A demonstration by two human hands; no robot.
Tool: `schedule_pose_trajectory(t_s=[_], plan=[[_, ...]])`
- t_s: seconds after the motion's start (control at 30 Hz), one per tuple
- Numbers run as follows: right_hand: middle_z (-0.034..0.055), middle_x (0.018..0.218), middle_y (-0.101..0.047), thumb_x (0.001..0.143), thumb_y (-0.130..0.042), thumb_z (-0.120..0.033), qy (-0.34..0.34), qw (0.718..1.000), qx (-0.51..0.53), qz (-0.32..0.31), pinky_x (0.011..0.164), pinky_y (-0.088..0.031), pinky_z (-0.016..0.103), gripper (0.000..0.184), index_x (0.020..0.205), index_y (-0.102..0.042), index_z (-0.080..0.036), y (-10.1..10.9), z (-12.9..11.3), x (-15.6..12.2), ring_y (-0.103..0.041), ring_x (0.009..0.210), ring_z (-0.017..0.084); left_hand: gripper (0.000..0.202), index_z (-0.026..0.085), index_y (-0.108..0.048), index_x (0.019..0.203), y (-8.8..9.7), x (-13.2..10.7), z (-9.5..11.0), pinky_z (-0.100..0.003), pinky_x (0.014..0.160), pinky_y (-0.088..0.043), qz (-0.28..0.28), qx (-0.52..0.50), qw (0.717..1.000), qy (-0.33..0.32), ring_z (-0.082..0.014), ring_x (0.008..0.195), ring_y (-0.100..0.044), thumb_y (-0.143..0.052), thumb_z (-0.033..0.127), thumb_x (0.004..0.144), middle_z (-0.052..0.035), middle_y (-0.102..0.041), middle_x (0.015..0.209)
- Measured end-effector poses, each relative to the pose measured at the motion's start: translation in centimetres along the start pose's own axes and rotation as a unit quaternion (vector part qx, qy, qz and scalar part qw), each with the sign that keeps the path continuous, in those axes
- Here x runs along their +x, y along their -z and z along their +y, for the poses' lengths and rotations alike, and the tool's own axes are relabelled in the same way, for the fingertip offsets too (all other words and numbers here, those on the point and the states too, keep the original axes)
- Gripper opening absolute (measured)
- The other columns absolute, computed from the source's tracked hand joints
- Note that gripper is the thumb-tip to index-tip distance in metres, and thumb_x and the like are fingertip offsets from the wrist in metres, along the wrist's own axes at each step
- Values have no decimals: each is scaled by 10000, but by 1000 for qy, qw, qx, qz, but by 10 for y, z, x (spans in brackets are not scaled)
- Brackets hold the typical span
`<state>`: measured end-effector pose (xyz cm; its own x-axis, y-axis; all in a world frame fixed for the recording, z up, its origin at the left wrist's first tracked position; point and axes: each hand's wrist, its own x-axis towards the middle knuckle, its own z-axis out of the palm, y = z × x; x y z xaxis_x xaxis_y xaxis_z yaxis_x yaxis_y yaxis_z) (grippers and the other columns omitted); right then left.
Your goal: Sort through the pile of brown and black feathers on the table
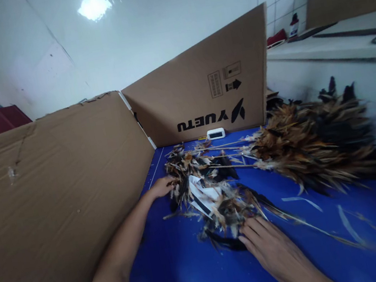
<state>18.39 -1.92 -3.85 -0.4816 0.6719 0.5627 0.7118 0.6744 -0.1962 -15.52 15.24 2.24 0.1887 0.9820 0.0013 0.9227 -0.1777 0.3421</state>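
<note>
Bright, even room light, with motion blur creeping in at the right.

A ceiling lamp (94, 3) is glaring overhead; soft shadows are pooling under both hands, feathers right of them are smearing, and straight edges are bowing outward toward the corners.
</note>
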Motion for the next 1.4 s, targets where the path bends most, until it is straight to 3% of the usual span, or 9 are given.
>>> schedule_pose_trajectory(t_s=[0.17,0.27,0.4,0.53,0.63,0.7,0.9,1.2,1.4], plan=[[67,853,-581,936,-326,-210,5,1000,4,3,755,-430,385,266,887,-588,-201,0,1,1,-541,829,204,310,155,-652,1068,34,14,-12,-300,867,-453,90,1,993,71,-192,919,-632,-500,191,801,-68,-706,944],[55,816,-568,936,-340,-232,-4,1000,11,-5,736,-429,372,255,867,-584,-208,-1,2,0,-538,788,194,304,135,-646,1068,39,35,-11,-271,813,-463,126,4,987,100,-171,851,-644,-470,224,837,-75,-704,923],[51,830,-568,944,-318,-245,-10,1000,16,-1,740,-426,356,270,880,-579,-215,-3,4,-2,-547,794,186,371,157,-630,1096,21,66,9,-265,870,-424,145,11,982,120,-201,1011,-596,-529,378,817,-97,-657,1093],[45,798,-559,944,-320,-239,-22,1000,13,-4,747,-422,351,273,849,-575,-213,-3,3,-3,-548,765,178,708,135,-540,1208,-7,90,35,-330,872,-424,131,16,977,168,-282,1080,-559,-602,602,679,-176,-601,1173],[49,791,-558,942,-321,-218,-22,1000,8,-17,754,-419,353,271,824,-565,-205,0,2,-1,-543,766,180,808,104,-514,1214,-23,100,47,-377,847,-433,124,19,970,207,-327,1069,-560,-676,598,596,-239,-577,1175],[48,788,-558,940,-324,-202,-19,999,4,-26,759,-416,353,266,816,-559,-203,2,0,0,-540,765,179,692,105,-563,1140,-29,102,49,-374,830,-435,122,19,968,218,-323,1038,-576,-716,509,599,-238,-603,1127],[39,751,-549,944,-305,-188,-21,1000,2,-18,739,-413,346,286,795,-549,-207,3,-1,2,-531,720,171,150,152,-661,830,-22,95,32,-298,769,-424,155,-10,969,193,-241,924,-608,-619,259,733,-131,-681,910],[38,784,-559,943,-318,-200,-24,999,17,-23,761,-399,351,262,827,-553,-203,-2,3,0,-537,746,173,119,125,-607,748,18,64,19,-228,661,-407,252,-150,951,94,-145,715,-549,-596,237,709,-12,-604,700],[35,782,-559,946,-322,-250,-24,999,23,-5,749,-394,344,258,848,-555,-205,-7,6,-3,-538,751,174,229,118,-606,871,31,22,31,-229,645,-436,212,-265,941,17,-127,673,-560,-619,243,680,2,-608,721]])
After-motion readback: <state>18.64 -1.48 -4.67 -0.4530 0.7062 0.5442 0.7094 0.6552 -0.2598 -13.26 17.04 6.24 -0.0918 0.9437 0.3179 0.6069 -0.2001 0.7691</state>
